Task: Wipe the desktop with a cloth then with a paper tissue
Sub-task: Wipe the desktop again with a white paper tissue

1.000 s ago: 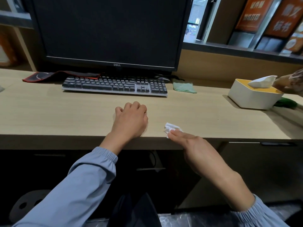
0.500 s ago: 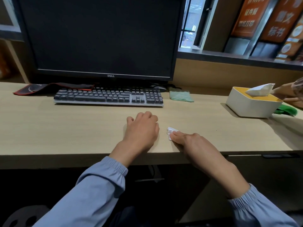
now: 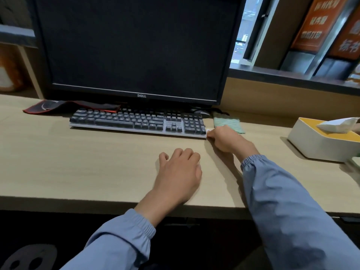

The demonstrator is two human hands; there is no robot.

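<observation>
Wiping with the tissue (image 3: 208,130), likely step two: right hand (image 3: 224,140) pinches it just right of the keyboard (image 3: 136,121); left hand (image 3: 179,172) rests loose, empty, on the tabletop (image 3: 78,162). Next: sweep nearer.

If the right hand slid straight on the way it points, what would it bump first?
Probably the dark-keyed, white-based computer keyboard: the right hand, holding a scrap of white paper tissue, sits right at its near right corner.
</observation>
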